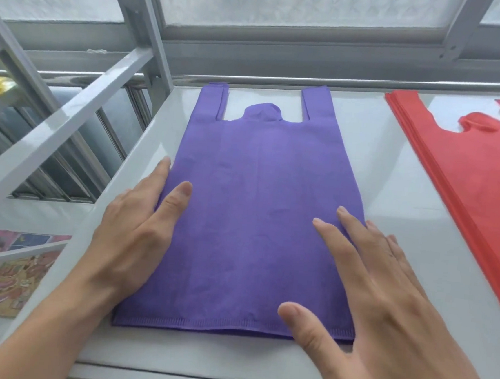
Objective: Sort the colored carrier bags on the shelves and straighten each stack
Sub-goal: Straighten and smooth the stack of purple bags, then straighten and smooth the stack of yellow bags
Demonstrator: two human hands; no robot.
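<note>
Grey metal shelf (394, 184) held a purple carrier bag (255, 214) dead centre, red bag stack (470, 184) at 2 o'clock. Both hands lay flat and unclenched, left hand (136, 230) on its 9 o'clock edge, right hand (384, 297) at 4 o'clock.

You face a glossy pale grey shelf (362, 175) on a grey metal rack (67, 119), its slanted braces to your left. Behind it, frosted windows (304, 6) in grey frames let in soft daylight. Lower left, a colourful illustrated picture (9, 271) lies below.
</note>
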